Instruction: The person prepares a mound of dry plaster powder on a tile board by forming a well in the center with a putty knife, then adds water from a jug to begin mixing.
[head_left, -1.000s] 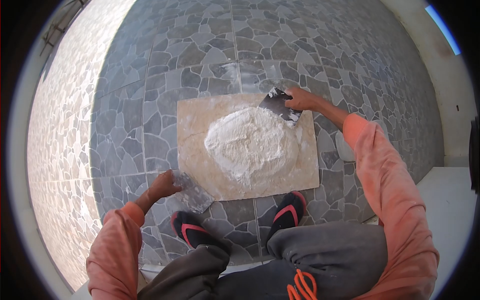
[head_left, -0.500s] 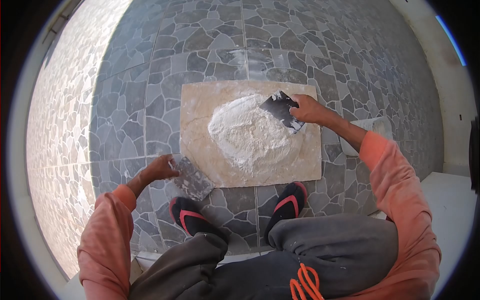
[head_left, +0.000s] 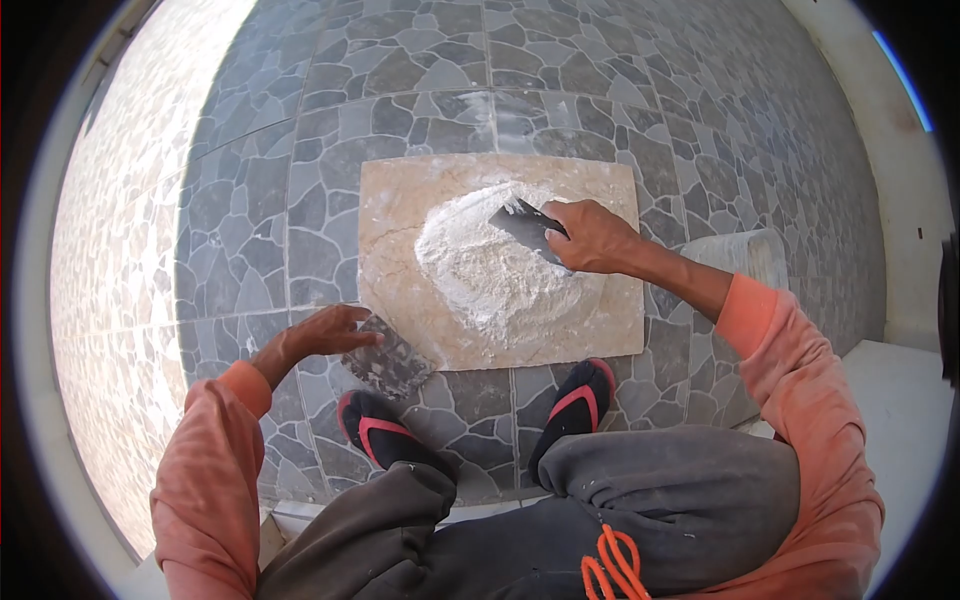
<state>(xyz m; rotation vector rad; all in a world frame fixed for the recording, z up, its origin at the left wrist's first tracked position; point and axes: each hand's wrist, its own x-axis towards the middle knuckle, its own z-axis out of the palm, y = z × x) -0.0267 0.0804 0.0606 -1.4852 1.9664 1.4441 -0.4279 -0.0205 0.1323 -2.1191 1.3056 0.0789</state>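
A heap of white powder (head_left: 480,270) is spread over a beige, marble-look slab (head_left: 395,200) on the floor. My right hand (head_left: 597,238) grips a dark flat scraper (head_left: 525,228), its blade tilted and touching the upper right of the heap. White residue clings to the blade's far corner. At the slab's lower left corner, my left hand (head_left: 338,332) is closed on the edge of a second flat scraper (head_left: 392,360), grey and smeared with whitish patches. That scraper lies partly over the slab's corner, apart from the powder.
A whitish bucket (head_left: 760,252) lies to the right, partly behind my right forearm. My feet in red-strapped sandals (head_left: 575,405) stand at the slab's near edge. Grey stone-pattern floor tiles (head_left: 400,60) surround everything, sunlit at the left; a wall rises at the right.
My right hand has moved slightly left and down, bringing its scraper from above the heap's upper right onto the powder with a steeper tilt. My left hand and its scraper have barely shifted.
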